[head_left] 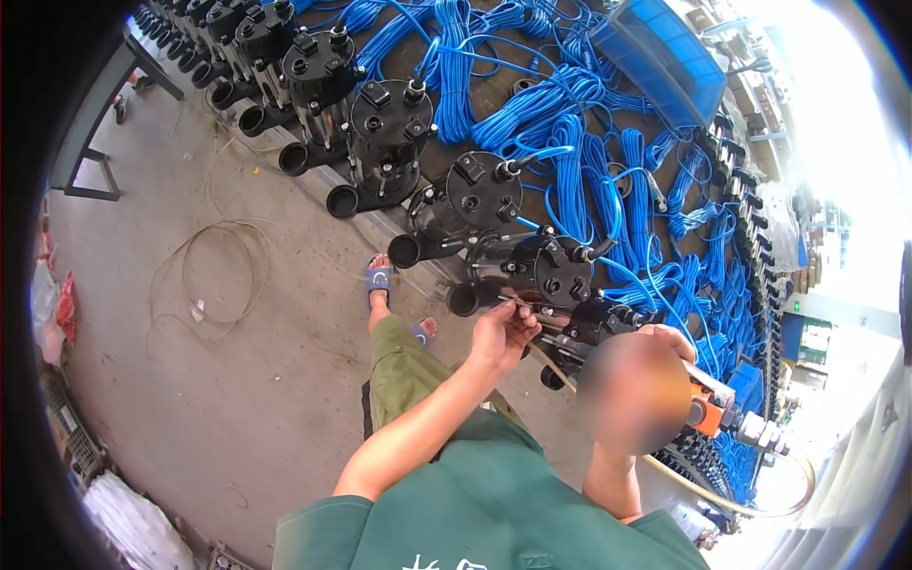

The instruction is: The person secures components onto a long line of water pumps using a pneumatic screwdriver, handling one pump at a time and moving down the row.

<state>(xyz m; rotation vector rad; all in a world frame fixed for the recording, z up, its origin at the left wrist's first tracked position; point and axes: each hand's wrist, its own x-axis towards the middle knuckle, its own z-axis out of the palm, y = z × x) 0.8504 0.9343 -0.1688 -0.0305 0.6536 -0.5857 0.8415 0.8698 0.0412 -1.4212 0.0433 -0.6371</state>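
- Green shirt (427, 518) is filling the foreground.
- Left hand (506, 337), fingertips together, is sitting nearer the pump (560, 271), which is standing ahead and right.
- Right hand (673, 340), mostly blurred, is showing beside an orange tool (704, 412); grip unclear.

Left forearm (425, 429) is slanting up-right, left hand (505, 334) is sitting with fingers (525, 323) bent. Right forearm (614, 483) is standing steeper; right hand (671, 340) is gripping, mostly blurred out.

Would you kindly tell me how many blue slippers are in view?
2: one slipper above the green trousers in the picture; the other slipper lower right of it, partly hidden.
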